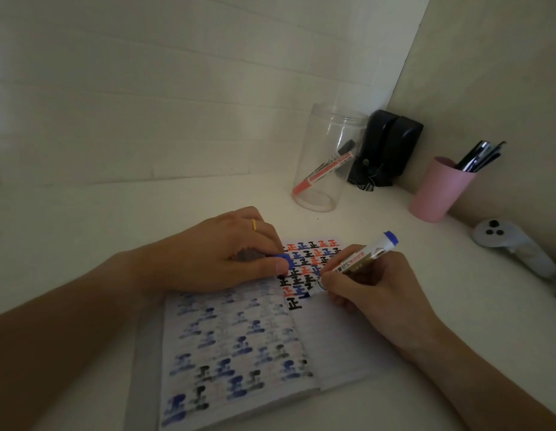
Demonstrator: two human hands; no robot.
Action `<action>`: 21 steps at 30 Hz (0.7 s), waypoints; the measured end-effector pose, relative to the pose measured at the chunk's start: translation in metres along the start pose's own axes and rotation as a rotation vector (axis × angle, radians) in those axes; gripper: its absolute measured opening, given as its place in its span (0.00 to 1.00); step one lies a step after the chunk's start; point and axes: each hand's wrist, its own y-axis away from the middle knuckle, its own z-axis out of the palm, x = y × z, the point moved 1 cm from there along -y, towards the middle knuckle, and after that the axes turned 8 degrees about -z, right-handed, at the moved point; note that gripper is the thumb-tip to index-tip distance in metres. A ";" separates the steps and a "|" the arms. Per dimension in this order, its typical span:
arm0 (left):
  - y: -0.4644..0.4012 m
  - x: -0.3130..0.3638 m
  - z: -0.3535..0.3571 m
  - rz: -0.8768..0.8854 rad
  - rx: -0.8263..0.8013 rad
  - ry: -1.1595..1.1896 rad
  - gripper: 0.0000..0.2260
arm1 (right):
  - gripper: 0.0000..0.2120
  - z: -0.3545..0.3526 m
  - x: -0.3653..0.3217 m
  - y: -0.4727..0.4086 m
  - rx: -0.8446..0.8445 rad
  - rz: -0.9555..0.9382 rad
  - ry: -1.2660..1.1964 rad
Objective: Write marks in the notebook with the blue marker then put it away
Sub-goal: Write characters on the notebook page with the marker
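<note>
A: What's the biggest thing on the white desk (pixel 177 213)?

B: The open notebook (pixel 342 343). Its right page carries rows of the character 正 in red, blue and black; the left page shows blurred blue and black shapes, like ink bled through.

A: And the hands?

B: The left hand (pixel 214 253) rests on the top of the left page, fingers closed around a blue cap (pixel 284 262). The right hand (pixel 373 293) grips the blue marker (pixel 360 259), tip down on the right page beside the lowest marks. The barrel has a printed label, too small to read.

A: Anything behind?

B: A clear jar (pixel 328 157) holding a red marker (pixel 323 174) leaning inside, its print unreadable. Beside it a black device (pixel 391 141), a pink cup (pixel 438 189) of dark pens, and a white controller (pixel 506 241) near the wall.
</note>
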 end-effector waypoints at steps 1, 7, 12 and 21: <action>0.000 0.000 0.000 -0.001 0.004 0.005 0.14 | 0.02 0.000 0.000 0.000 0.006 0.007 -0.008; 0.000 0.000 0.000 -0.020 -0.007 0.011 0.15 | 0.05 0.000 -0.003 0.000 -0.031 -0.003 -0.028; 0.001 0.000 -0.001 -0.014 0.000 0.011 0.15 | 0.06 -0.001 -0.001 0.000 -0.008 0.019 -0.052; 0.000 0.000 0.000 -0.013 -0.004 0.005 0.15 | 0.04 -0.001 -0.002 0.000 -0.006 0.013 -0.080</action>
